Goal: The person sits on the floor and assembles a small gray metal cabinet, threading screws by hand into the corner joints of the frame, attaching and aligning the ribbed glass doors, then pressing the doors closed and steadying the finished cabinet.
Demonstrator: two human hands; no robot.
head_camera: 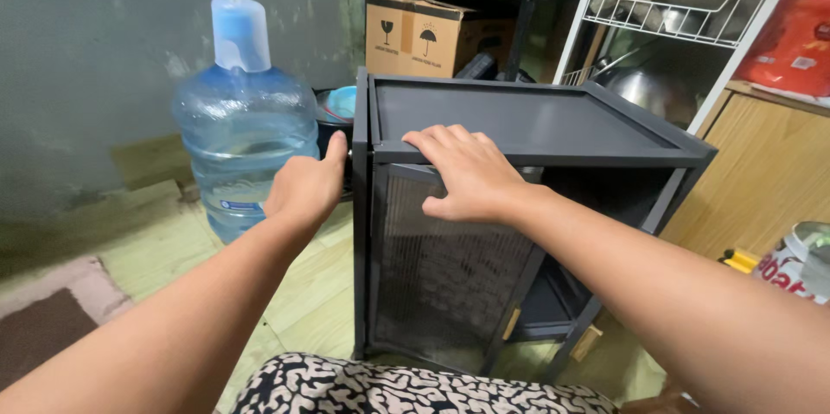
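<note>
Left hand: I am gripping the cabinet side edge, fingers wrapped.
Right hand: I am pressing flat, fingers spread, on the top's front edge.
Water jug: standing at 9 o'clock of the cabinet.

Dim, soft light; slight edge distortion

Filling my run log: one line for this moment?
left hand: grips cabinet side | right hand: flat on top edge | door ajar
</note>
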